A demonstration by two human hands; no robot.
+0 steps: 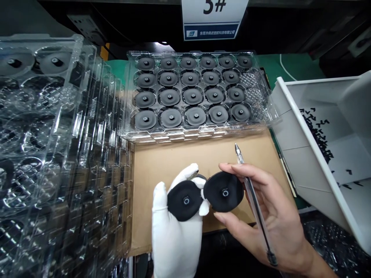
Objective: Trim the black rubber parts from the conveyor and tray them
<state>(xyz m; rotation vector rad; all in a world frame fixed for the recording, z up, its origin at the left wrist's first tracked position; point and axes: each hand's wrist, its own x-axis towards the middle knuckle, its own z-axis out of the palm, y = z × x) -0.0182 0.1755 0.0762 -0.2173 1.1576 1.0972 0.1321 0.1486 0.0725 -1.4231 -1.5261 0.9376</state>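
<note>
White glove covers the left hand, which cups one black disc; the bare right hand pinches a second disc just beside it, above the brown board. Good handling, I'd judge, means gripping rims only and keeping the pen off both faces. Left palm turns upward; right thumb sits below the rim, forefinger above, pen slanting across.

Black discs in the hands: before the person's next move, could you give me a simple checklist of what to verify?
1. Right disc gripped: ok, right hand pinches its rim.
2. Left disc supported: ok, gloved left hand holds it.
3. Both hands gloved: not ok, right is bare.
4. Pen out of the right hand: not ok, it's held there.
5. Tray discs' knobs upward: ok.
6. Held discs' undersides clean: cannot tell, hidden.
</note>
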